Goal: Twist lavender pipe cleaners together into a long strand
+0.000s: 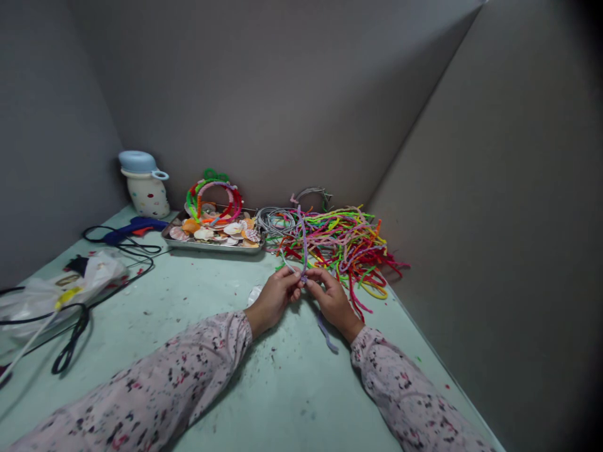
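Both of my hands meet over the middle of the table, fingertips pinched together. My left hand is closed on a purple pipe cleaner and a pale, thin strand that curves up beside it. The fingers of my right hand pinch the same purple pipe cleaner where it is bunched between the hands. One length of it stands upright above the fingertips. Below my right hand a greyish-purple fuzzy end lies on or just above the table; whether it joins the held piece is hidden.
Behind the hands spreads a pile of colourful pipe cleaners, with coiled grey wire beside it. A metal tray holds shells and wrapped rings. Leftward are a blue-lidded cup, a blue glue gun, black cable and plastic bag.
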Tool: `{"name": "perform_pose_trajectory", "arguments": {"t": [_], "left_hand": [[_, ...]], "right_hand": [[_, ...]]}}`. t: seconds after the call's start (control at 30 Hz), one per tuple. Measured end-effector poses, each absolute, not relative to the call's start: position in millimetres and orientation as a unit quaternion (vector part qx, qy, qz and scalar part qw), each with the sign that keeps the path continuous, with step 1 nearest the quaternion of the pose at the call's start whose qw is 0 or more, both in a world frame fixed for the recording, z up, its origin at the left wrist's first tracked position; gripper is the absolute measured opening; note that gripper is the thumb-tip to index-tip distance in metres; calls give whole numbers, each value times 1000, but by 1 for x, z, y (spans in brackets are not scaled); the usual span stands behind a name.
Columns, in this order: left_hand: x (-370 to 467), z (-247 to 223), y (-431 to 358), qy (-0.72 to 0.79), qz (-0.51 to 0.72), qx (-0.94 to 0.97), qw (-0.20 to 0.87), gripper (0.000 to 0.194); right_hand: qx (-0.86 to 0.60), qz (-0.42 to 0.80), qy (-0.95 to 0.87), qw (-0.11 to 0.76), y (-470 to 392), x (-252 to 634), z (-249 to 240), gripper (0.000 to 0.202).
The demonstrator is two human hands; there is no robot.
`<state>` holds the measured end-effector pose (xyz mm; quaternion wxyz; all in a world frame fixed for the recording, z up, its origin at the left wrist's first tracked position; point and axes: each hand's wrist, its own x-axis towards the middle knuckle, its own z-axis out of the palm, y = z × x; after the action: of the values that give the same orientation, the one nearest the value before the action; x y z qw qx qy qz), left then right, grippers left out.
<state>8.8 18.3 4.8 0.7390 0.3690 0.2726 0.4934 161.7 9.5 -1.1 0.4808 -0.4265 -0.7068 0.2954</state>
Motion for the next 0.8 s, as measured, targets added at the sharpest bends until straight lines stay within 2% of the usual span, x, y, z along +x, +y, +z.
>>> {"name": "perform_pose_trajectory", "arguments": {"t": [0.8], "left_hand": [[9,4,19,252,499,384,735,23]], "right_hand": [[-415,298,-709,486,8,161,0,19]]}}
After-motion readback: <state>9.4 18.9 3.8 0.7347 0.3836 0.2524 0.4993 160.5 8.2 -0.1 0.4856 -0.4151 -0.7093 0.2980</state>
